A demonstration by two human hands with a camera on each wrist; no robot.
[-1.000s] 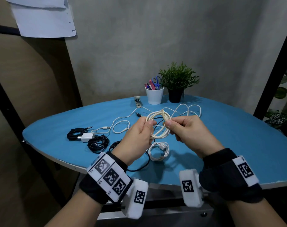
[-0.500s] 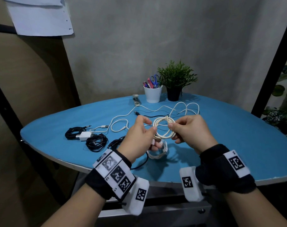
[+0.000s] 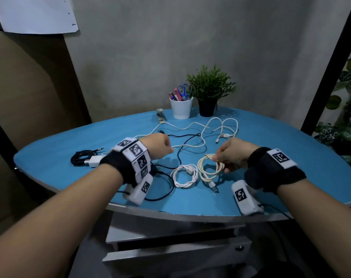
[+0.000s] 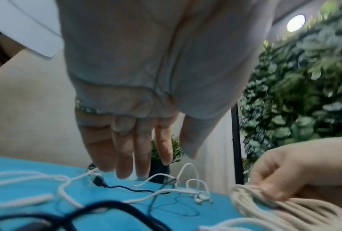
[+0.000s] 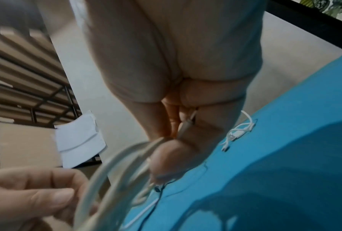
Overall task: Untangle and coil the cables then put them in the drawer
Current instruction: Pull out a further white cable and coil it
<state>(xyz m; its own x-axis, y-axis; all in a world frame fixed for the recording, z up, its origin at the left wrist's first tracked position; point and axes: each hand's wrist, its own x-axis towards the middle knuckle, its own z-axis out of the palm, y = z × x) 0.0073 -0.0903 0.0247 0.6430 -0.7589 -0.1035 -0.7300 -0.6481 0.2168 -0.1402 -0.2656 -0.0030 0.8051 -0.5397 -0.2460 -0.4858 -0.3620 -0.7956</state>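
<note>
My right hand (image 3: pixel 227 159) pinches a cream coiled cable (image 3: pixel 209 171) low over the blue table (image 3: pixel 70 137); its plug end lies on the surface. In the right wrist view the fingers (image 5: pixel 166 159) curl round the coil (image 5: pixel 110 175). A white coiled cable (image 3: pixel 184 175) lies just left of it. My left hand (image 3: pixel 162 147) is open and holds nothing. In the left wrist view its straight fingers (image 4: pixel 124 156) hang just above loose white (image 4: pixel 67 184) and black (image 4: pixel 126 189) cables. The tangle of loose cables (image 3: pixel 202 135) spreads behind both hands.
A black coil with a white charger (image 3: pixel 84 159) lies at the left. A loose black cable (image 3: pixel 166 189) loops under my left wrist. A white cup (image 3: pixel 181 109), potted plant (image 3: pixel 208 91) and stapler (image 3: pixel 160 115) stand at the back. Grey drawers (image 3: pixel 170 255) sit under the table.
My left hand has let go of the cream coil and moved left toward the loose cables. My right hand has lowered the coil to the table beside the white coil.
</note>
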